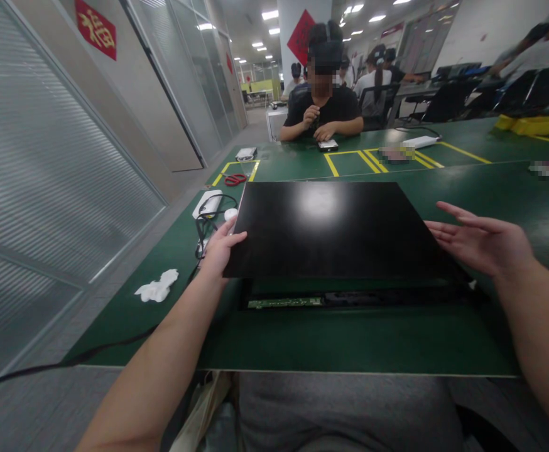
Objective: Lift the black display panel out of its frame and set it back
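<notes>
A large glossy black panel is lifted at its near edge above a dark frame with a strip of green circuit board showing under it. My left hand grips the panel's near left corner, thumb on top. My right hand is held flat with fingers stretched out along the panel's right edge, touching or just beside it.
The green table has yellow tape lines. On the left lie a crumpled white cloth, a black cable and white devices, and red scissors. A person in black sits opposite at the far side. Others work behind.
</notes>
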Motion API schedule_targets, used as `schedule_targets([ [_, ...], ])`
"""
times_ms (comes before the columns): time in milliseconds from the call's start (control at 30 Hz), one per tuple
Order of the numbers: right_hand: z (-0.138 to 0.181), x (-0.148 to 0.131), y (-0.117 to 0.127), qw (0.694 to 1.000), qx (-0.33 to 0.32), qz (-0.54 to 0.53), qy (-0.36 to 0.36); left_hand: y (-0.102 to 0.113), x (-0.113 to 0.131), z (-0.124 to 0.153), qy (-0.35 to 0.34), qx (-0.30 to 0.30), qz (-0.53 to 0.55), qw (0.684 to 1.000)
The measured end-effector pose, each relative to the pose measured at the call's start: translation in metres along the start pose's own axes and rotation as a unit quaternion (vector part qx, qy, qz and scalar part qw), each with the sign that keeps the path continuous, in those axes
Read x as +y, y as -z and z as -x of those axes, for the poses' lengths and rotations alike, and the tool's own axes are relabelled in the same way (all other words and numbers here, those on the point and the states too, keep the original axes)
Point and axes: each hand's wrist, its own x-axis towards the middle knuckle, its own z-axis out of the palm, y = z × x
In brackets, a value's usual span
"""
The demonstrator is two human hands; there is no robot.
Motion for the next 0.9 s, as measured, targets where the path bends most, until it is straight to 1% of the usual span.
schedule_targets([
  [133, -0.004, 0.002, 0.004, 0.999, 0.006, 0.037, 0.009, -0.003, -0.002, 0.000, 0.026, 0.054, 0.006, 0.998],
  [200, -0.005, 0.003, 0.004, 0.998, 0.020, 0.067, 0.006, -0.005, -0.003, 0.001, 0.035, 0.065, 0.008, 0.997],
  [300, -0.006, 0.004, 0.006, 0.993, 0.046, 0.108, 0.000, -0.007, -0.003, 0.002, 0.048, 0.061, 0.012, 0.997],
  [400, -0.008, 0.004, 0.009, 0.990, 0.062, 0.128, -0.009, -0.006, -0.003, 0.002, 0.055, 0.061, 0.005, 0.997],
  [500, -0.011, 0.005, 0.010, 0.988, 0.066, 0.139, -0.023, -0.006, -0.004, 0.002, 0.053, 0.070, -0.017, 0.996],
  [667, -0.011, 0.006, 0.005, 0.982, 0.073, 0.166, -0.056, -0.008, -0.008, 0.002, 0.052, 0.084, -0.061, 0.993],
  [767, -0.011, 0.007, 0.003, 0.981, 0.071, 0.171, -0.056, -0.009, -0.010, 0.002, 0.051, 0.077, -0.069, 0.993],
  [900, -0.011, 0.007, 0.007, 0.980, 0.074, 0.178, -0.044, -0.010, -0.014, 0.001, 0.039, 0.055, -0.065, 0.996],
])
